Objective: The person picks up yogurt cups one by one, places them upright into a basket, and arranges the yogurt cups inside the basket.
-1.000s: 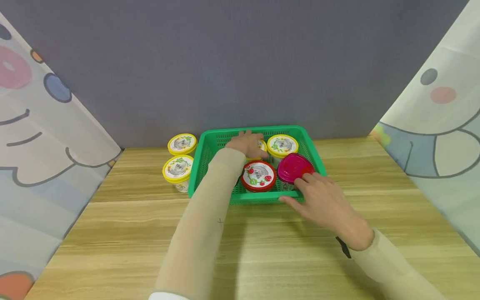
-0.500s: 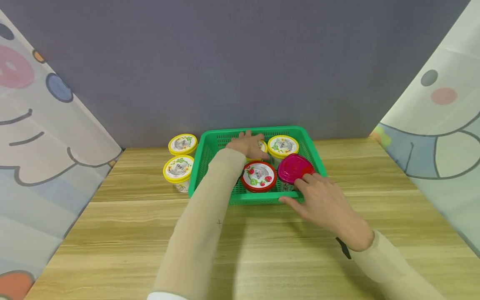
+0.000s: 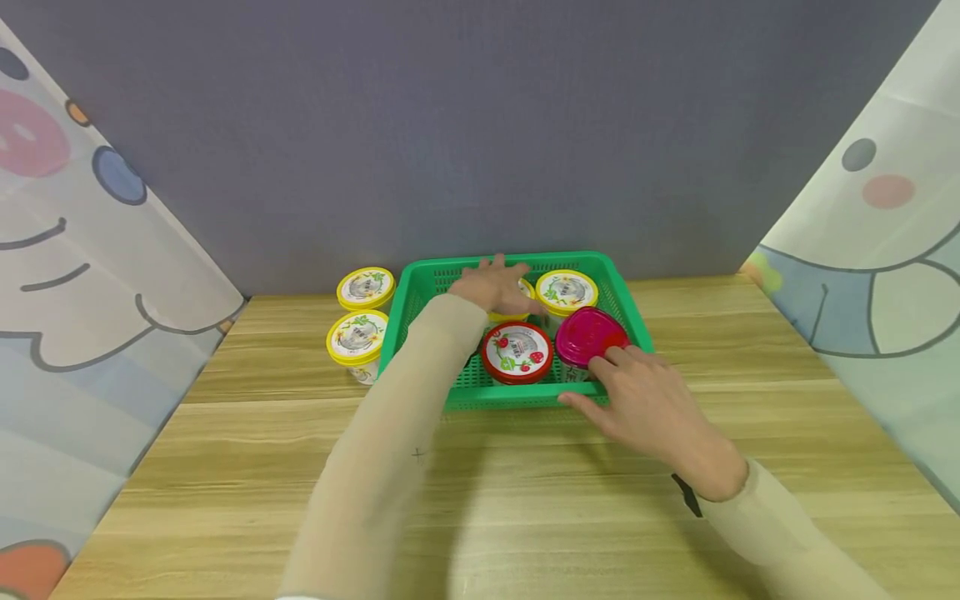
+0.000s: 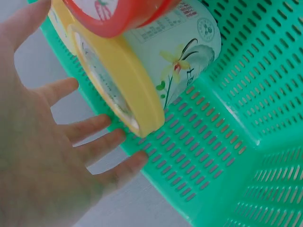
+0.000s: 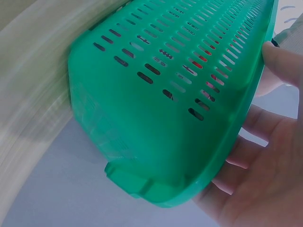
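My left hand (image 3: 487, 286), fingers spread, is over a yellow-lidded tub (image 3: 521, 293) in the green basket (image 3: 517, 398). In the left wrist view, the fingers stand apart from that tub (image 4: 173, 61), whose side bears a vanilla flower. My right hand (image 3: 648, 400) holds the basket's front right rim, thumb at the front edge and fingers reaching over it. Those fingertips meet a tub with a magenta lid (image 3: 588, 333); whether they press on it I cannot tell. A red-lidded tub (image 3: 517, 352) and another yellow-lidded tub (image 3: 566, 290) also stand in the basket.
Left of the basket stand two yellow-lidded tubs, a rear one (image 3: 365, 287) and a front one (image 3: 357, 336). A grey panel (image 3: 480, 133) rises behind the wooden table (image 3: 540, 508). Cartoon-printed sheets flank both sides.
My left hand has shifted slightly back and right over the yellow-lidded tub, its forearm swinging left. The right hand and the basket stay put.
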The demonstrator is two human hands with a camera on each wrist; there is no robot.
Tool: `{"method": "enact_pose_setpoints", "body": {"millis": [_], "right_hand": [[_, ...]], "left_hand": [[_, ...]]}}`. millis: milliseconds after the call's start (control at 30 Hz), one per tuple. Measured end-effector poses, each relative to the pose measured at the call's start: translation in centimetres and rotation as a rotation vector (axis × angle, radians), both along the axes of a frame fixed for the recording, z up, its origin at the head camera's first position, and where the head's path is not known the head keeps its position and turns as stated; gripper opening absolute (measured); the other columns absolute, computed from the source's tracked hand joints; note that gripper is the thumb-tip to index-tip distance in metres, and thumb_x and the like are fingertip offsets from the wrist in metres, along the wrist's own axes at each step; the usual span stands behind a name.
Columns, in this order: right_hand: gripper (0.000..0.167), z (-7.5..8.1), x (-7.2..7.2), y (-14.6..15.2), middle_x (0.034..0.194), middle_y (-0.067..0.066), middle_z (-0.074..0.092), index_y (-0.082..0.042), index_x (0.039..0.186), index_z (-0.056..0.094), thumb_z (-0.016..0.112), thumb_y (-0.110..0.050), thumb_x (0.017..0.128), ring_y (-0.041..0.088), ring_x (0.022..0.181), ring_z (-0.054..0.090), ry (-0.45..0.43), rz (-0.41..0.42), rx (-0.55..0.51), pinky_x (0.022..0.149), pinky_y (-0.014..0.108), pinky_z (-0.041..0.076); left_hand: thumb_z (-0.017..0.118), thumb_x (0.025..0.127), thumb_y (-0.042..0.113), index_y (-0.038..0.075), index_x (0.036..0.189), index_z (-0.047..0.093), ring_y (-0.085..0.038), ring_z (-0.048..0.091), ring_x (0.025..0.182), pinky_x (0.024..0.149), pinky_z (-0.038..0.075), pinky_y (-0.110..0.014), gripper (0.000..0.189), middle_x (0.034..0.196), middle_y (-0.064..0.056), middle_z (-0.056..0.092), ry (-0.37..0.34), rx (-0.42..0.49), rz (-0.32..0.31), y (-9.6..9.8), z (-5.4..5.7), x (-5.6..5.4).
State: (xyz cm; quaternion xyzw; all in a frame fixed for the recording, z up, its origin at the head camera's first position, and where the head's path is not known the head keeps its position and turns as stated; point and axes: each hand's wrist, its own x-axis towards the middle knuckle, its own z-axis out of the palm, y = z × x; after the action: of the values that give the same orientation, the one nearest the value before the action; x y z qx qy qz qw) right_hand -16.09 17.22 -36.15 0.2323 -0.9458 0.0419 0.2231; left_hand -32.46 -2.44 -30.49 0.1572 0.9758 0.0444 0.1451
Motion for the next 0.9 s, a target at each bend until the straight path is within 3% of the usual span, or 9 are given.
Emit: {"method": "enact_pose_setpoints", "body": {"millis": [267, 500, 900], "right_hand": [[0.047, -0.1, 0.0, 0.1, 0.073, 0.004, 0.056, -0.01, 0.079, 0.063, 0.076, -0.055, 0.084, 0.024, 0.069, 0.057, -0.006, -0.003, 0.002, 0.057, 0.041, 0.049], [0.049, -0.2, -0.2, 0.2, 0.075, 0.005, 0.058, -0.009, 0.08, 0.064, 0.076, -0.056, 0.083, 0.025, 0.07, 0.058, -0.002, -0.007, 0.001, 0.056, 0.042, 0.05], [0.049, -0.3, -0.2, 0.2, 0.073, 0.003, 0.055, -0.01, 0.079, 0.063, 0.075, -0.057, 0.083, 0.023, 0.068, 0.056, 0.005, 0.003, -0.006, 0.055, 0.04, 0.048]], "left_hand": [[0.044, 0.087, 0.082, 0.035, 0.164, 0.008, -0.037, -0.004, 0.156, 0.121, 0.003, -0.058, 0.097, 0.17, -0.009, -0.005, -0.04, 0.027, -0.014, -0.6, 1.0, 1.0], [0.039, 0.087, 0.085, 0.035, 0.164, 0.003, -0.037, -0.008, 0.155, 0.121, -0.001, -0.059, 0.098, 0.17, -0.01, -0.01, -0.017, -0.012, -0.078, -1.5, 1.0, 1.5], [0.032, 0.089, 0.085, 0.038, 0.163, -0.002, -0.036, -0.007, 0.155, 0.121, -0.005, -0.058, 0.093, 0.17, -0.009, -0.01, 0.054, -0.04, -0.132, -3.8, 1.2, 2.4]]}}
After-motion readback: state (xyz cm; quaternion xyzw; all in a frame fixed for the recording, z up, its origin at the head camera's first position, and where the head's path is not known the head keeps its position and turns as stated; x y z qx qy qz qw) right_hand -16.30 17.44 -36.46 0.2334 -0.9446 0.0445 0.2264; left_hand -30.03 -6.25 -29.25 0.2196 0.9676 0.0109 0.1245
